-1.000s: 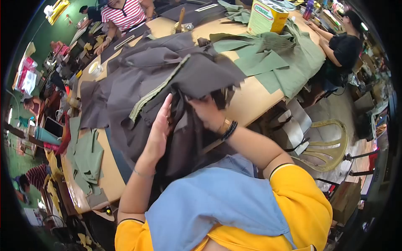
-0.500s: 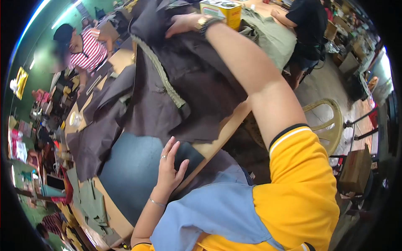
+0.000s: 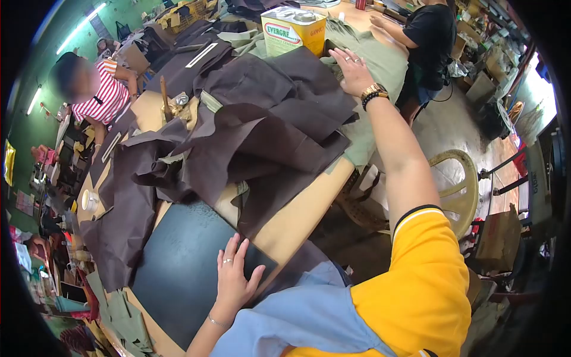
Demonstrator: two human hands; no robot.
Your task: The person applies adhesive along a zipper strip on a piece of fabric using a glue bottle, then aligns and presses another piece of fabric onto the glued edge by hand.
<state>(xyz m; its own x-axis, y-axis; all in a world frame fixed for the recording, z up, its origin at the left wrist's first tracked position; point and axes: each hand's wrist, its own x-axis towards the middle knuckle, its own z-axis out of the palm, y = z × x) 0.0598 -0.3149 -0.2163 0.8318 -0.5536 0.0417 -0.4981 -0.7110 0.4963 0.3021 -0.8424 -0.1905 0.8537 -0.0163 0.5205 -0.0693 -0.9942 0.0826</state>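
My left hand (image 3: 234, 278) lies with its fingers spread on a smooth black board (image 3: 184, 262) at the near end of the table. My right hand (image 3: 355, 72) reaches far out, fingers apart and holding nothing, beside the right edge of a pile of dark brown sheet material (image 3: 262, 143). That material is crumpled in folds across the middle of the table, partly over the board's far edge. A yellow and white contact cement can (image 3: 293, 33) stands just left of my right hand. Pale green fabric (image 3: 380, 59) spreads beyond that hand.
A wooden stick and a metal-topped container (image 3: 180, 100) stand among the sheets. A roll of tape (image 3: 90, 200) sits on the left edge. Green scraps (image 3: 122, 318) lie near left. A person in stripes (image 3: 110, 89) and one in black (image 3: 427, 41) work alongside. A chair (image 3: 458, 178) stands right.
My right hand has let go of the raised brown material and moved right. The material has dropped in folds on the table, uncovering the can and more of the board. My left hand stays on the board.
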